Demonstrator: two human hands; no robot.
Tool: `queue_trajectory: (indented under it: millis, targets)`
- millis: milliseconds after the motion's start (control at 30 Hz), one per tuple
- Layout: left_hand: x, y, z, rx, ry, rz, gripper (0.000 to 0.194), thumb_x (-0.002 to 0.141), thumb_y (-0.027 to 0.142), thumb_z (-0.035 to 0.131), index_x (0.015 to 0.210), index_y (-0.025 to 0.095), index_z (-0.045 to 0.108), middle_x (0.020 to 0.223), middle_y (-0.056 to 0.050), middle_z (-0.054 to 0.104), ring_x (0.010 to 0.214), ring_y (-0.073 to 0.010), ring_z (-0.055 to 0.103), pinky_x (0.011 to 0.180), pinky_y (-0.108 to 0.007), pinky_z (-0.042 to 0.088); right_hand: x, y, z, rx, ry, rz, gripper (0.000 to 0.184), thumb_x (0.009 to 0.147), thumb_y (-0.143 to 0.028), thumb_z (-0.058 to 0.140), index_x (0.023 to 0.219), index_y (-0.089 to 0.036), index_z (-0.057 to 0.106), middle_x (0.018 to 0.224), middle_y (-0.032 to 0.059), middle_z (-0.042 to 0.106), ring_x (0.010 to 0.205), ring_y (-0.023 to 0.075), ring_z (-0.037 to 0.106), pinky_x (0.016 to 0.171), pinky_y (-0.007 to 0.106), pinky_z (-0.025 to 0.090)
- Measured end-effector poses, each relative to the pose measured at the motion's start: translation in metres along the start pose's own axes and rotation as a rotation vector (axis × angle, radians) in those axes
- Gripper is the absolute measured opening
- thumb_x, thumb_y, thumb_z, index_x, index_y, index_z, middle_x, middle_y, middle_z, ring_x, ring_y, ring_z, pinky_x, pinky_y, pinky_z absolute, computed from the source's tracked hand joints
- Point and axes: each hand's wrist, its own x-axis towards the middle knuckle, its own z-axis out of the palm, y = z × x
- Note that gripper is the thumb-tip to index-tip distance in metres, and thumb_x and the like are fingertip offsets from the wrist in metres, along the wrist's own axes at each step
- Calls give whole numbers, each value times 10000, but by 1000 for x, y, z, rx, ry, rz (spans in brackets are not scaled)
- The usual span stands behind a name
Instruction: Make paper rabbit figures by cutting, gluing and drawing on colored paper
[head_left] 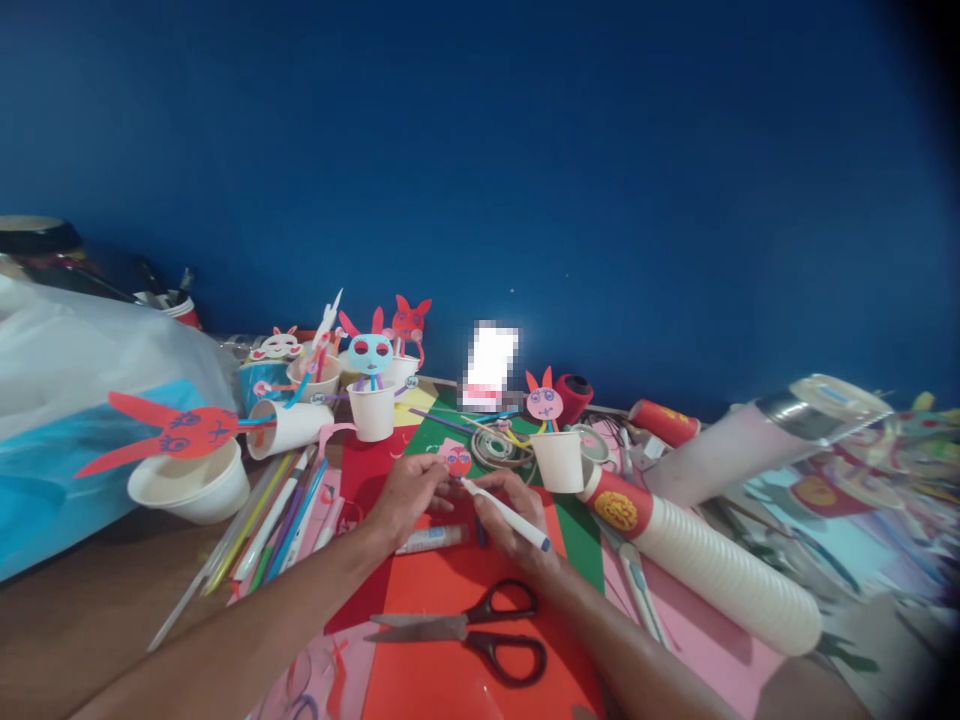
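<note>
Between the thumb and fingertips of my left hand is a small red paper face with blue-drawn eyes. My right hand grips a white marker pen, its tip at the lower edge of the face and its blue end pointing down right. Beneath my hands lie red and green paper sheets. A glue stick rests just below my left hand. Nearer to me, black-handled scissors lie with blades slightly apart, pointing left.
White paper cups with paper rabbit faces stand behind my hands, and one cup lies on its side. Markers spread at left beside a plastic bag. A long cup stack lies at right. A blurred bright screen is against the blue wall.
</note>
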Motion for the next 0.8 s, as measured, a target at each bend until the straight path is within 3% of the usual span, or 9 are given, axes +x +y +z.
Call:
queue_trajectory:
  millis: [800]
  targets:
    - [0, 0, -1, 8, -24, 8, 94, 653, 217, 574, 616, 138, 540, 599, -49, 654, 544, -147, 629, 456, -216, 480, -1, 2, 1, 0, -18, 29, 121, 787, -265, 519, 860, -188, 576, 742, 35, 635, 677, 168, 584, 578, 254, 451]
